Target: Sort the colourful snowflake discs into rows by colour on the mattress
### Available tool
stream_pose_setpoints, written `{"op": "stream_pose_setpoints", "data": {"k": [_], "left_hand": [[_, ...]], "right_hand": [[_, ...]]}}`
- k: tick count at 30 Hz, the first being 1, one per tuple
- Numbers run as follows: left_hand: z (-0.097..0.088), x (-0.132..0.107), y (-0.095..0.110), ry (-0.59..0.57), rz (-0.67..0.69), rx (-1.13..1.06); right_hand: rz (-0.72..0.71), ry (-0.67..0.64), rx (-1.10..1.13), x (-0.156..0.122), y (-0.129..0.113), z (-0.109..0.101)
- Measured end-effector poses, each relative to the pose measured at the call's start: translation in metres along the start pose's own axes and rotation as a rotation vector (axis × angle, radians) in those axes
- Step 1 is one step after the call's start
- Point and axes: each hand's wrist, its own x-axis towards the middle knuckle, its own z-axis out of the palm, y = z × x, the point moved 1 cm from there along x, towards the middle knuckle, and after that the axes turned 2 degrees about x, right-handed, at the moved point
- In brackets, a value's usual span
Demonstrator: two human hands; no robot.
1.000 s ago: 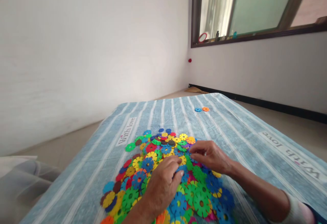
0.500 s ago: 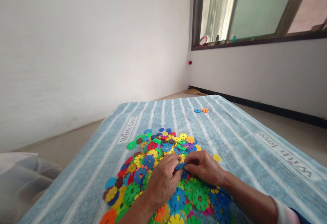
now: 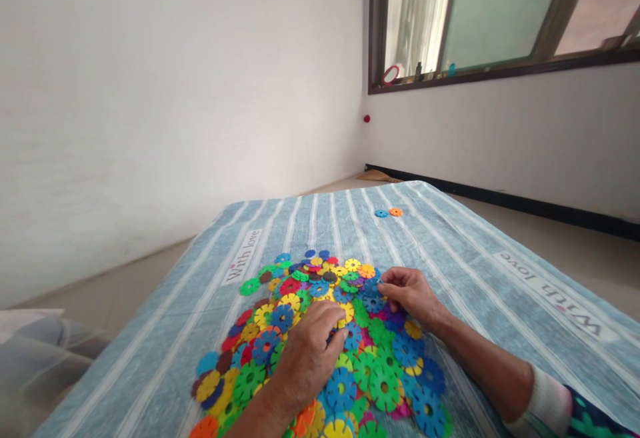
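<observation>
A heap of flat plastic discs with notched rims, in blue, green, yellow, red, orange and other colours, covers the near middle of the bed-like surface. My left hand rests over the heap with curled fingers. A bit of dark blue shows between its thumb and forefinger, too hidden to make out. Up at the right edge of the heap, my right hand pinches thumb and forefinger at a blue notched disc. Large green discs and blue discs lie between and below my hands.
A striped blue-and-white cloth spreads under everything. A separate blue disc and an orange disc lie side by side near its far edge. White walls and a window stand beyond; sheer white fabric is at left.
My hands were together at a blue piece over the heap. My right hand has moved away, up and to the right, while my left stays nearly in place. The view has shifted slightly.
</observation>
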Motion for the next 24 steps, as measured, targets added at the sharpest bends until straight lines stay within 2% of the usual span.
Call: {"op": "stream_pose_setpoints", "data": {"k": [11, 24], "left_hand": [[-0.001, 0.001, 0.003, -0.002, -0.051, 0.095], [-0.003, 0.002, 0.004, 0.063, 0.027, 0.272]], "right_hand": [[-0.006, 0.060, 0.063, 0.009, 0.013, -0.006], [0.022, 0.043, 0.070, 0.012, 0.013, -0.006]]}}
